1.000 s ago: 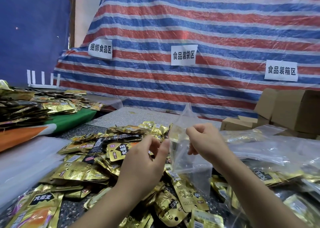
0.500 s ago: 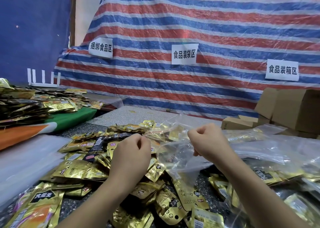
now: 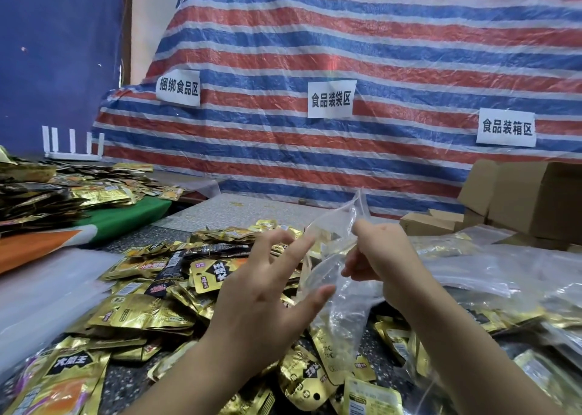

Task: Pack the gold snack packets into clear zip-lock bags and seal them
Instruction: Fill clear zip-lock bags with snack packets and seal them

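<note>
Right hand [image 3: 382,257] raised above the tabletop [image 3: 132,383], fingers curled and pinching the upper part of a clear zip-lock bag [image 3: 333,276]; the bag hangs from that grip, one corner sticking up above the knuckles, the lower part trailing down toward the packets. Left hand [image 3: 264,291] just left of the bag, fingers spread and straight, holding nothing; thumb tip and forefinger tip lie at the bag's left edge, contact cannot be confirmed through the clear film. Bag looks empty, though gold shows through it from behind, so contents not certain. Whether the zip strip is parted or closed: cannot tell. Below and around both hands, a loose heap of gold snack packets [image 3: 148,312] covers the dark speckled tabletop, some with black labels. The forearms hide part of the heap; packets at the bottom edge are cut off by the frame. To the right, more clear bags [image 3: 491,266] lie piled, some with gold packets inside, count unreadable under glare. Far right, brown cardboard boxes [image 3: 532,197], cut off at the frame edge. Far left, a second stack of packets [image 3: 47,194] on green cloth [image 3: 126,216]. Behind, a striped tarp [image 3: 346,52] with three white paper signs [image 3: 330,98].
</note>
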Available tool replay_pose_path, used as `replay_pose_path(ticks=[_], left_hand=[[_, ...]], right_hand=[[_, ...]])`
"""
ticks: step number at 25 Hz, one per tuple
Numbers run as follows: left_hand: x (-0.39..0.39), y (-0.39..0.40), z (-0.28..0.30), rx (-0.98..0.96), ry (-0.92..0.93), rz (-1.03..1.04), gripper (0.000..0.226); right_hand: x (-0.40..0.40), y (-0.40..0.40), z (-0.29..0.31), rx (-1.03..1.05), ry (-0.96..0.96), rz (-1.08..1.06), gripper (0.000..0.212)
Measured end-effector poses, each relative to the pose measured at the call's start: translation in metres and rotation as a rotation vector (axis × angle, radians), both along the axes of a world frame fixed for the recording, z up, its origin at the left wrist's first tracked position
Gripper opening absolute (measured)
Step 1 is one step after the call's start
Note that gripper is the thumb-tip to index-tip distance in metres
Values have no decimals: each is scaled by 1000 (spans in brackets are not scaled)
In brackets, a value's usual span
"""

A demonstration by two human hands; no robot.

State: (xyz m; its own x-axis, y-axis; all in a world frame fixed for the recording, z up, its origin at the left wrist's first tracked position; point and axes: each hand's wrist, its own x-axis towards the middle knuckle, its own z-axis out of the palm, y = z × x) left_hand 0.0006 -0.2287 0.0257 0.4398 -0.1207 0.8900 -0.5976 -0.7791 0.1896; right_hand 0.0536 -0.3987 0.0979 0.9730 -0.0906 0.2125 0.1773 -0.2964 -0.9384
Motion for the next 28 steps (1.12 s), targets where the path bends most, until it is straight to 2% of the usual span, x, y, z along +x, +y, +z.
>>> replay_pose_path(ticks=[3, 5, 8, 10, 13, 16, 19, 21, 24, 28], left_hand=[[5, 5, 2, 23, -34, 41, 26], [6, 10, 4, -6, 2, 35, 20], [10, 14, 5, 9, 43, 33, 3], [15, 20, 8, -59, 157, -12, 12], [22, 41, 23, -391, 396, -212, 17], [26, 64, 32, -628, 427, -292, 28], [31, 78, 32, -757, 371, -272, 40], [32, 81, 31, -826, 320, -258, 50], [32, 79, 29, -895, 292, -289, 60], [34, 81, 31, -975, 309, -323, 58]], right_hand=[[-5, 1, 2, 71, 40, 46, 41], [-8, 2, 3, 91, 60, 123, 49], [-13, 4, 4, 85, 67, 297, 51], [-15, 3, 6, 130, 42, 379, 64], [-14, -2, 11, 331, -37, 378, 67], [-9, -11, 8, 459, -145, 263, 55], [-2, -14, 5, 490, -191, 155, 53], [4, -15, -2, 393, -247, 56, 53], [20, -16, -15, 101, -286, -96, 39], [45, 4, -18, -252, -150, 25, 15]])
